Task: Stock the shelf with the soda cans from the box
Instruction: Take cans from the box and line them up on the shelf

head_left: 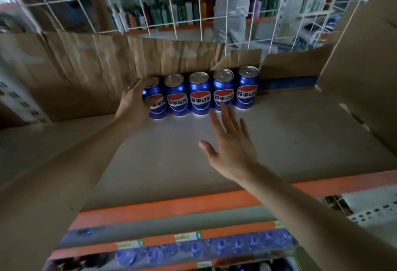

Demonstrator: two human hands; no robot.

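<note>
Several blue soda cans with red, white and blue logos stand upright in a row at the back of the grey shelf (279, 142). My left hand (134, 101) is wrapped around the leftmost can (156, 104), which rests on the shelf at the row's left end. The can beside it (176, 95) stands free. My right hand (231, 144) hovers flat and open over the shelf, its fingertips just in front of the second can from the right (223, 86). The rightmost can (247, 87) stands apart from both hands. The source box is not in view.
Flattened cardboard (86, 66) leans behind the cans, and a cardboard box (354, 66) stands at the right. A white wire grid (171, 2) backs the shelf. An orange shelf edge (193, 204) runs along the front, with bottled goods on lower shelves (193, 249).
</note>
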